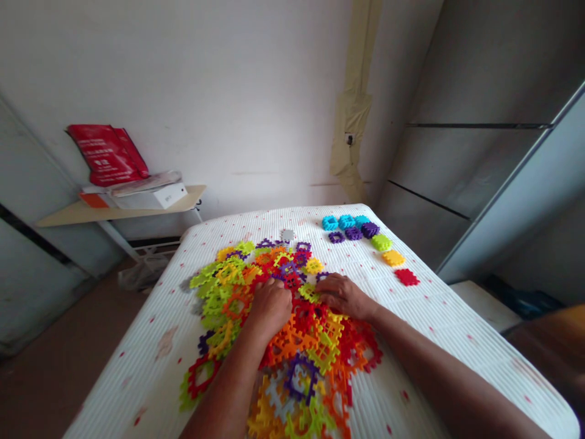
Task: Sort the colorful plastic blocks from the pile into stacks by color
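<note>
A heap of interlocking plastic pieces (292,336) in red, orange, yellow, lime green and purple lies on the table. My left hand (273,300) is closed in the middle of the heap, its fingers bent down and mostly hidden from me. Just right of it, my right hand (343,295) is curled over the heap's edge. Its fingertips meet the edge of a lime-green piece (309,293); whether they grip it is hidden. A purple piece (322,277) lies by the right knuckles. Between the hands is a red piece (292,281), and a yellow piece (314,266) lies beyond.
Toward the back right are small groups of blue pieces (346,222) and purple pieces (353,233), then lime (381,242), yellow (393,258) and red pieces (406,277). A grey piece (287,235) lies behind the heap. A side shelf (194,196) holds a red bag (107,155).
</note>
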`<state>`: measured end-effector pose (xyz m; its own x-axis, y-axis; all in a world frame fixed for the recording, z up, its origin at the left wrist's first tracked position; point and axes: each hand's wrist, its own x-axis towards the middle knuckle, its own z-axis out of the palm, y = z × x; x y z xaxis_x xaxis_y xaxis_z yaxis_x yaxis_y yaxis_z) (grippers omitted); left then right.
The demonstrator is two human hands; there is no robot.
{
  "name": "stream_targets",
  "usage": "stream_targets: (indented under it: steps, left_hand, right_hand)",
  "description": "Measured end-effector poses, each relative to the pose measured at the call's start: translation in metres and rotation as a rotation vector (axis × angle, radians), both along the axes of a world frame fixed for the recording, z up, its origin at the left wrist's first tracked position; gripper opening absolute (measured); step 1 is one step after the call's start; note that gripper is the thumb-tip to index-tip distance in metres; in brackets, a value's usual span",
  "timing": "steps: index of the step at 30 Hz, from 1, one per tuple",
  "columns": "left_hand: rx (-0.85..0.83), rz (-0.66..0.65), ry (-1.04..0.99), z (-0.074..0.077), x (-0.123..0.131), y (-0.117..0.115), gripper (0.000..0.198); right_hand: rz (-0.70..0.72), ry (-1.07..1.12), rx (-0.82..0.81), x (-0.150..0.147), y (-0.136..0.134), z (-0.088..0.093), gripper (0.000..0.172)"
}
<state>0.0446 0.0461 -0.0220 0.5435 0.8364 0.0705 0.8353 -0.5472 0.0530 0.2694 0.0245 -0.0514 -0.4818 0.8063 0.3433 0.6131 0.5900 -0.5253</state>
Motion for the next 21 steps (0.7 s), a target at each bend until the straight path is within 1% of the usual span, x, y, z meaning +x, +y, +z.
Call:
stream_targets:
  steps: [1,2,4,6,7,11,14,17,21]
  left_hand:
    - [-0.002,0.002,0.001,0.000,0.000,0.001,0.030]
    - [-0.005,0.005,0.002,0.000,0.000,0.001,0.029]
    - [-0.012,0.012,0.001,0.000,-0.001,0.002,0.029]
    - [-0.017,0.022,-0.002,0.001,-0.001,0.003,0.028]
    - [-0.020,0.025,-0.004,0.001,-0.001,0.003,0.028]
    - [-0.033,0.031,-0.013,0.002,-0.002,0.003,0.028]
    - [-0.048,0.035,-0.024,0.003,-0.003,0.004,0.028]
    - [-0.072,0.046,-0.048,0.004,-0.002,0.004,0.027]
    - [-0.109,0.068,-0.128,0.005,-0.003,0.004,0.026]
  right_hand:
    - [0.021,0.004,-0.012,-0.003,0.000,0.002,0.027]
    - [0.012,0.016,-0.025,-0.004,0.001,0.003,0.025]
    - [-0.081,0.032,-0.032,-0.005,0.008,0.004,0.021]
    - [-0.190,0.014,0.007,-0.005,0.022,0.004,0.018]
    - [-0.222,-0.006,0.038,-0.004,0.030,0.004,0.018]
    - [-0.225,-0.090,0.128,-0.012,0.065,0.002,0.021]
    - [-0.238,-0.149,0.116,-0.024,0.081,-0.002,0.027]
    - [-0.282,-0.201,0.062,-0.035,0.086,-0.006,0.028]
    - [-0.369,-0.255,0.025,-0.037,0.081,-0.007,0.019]
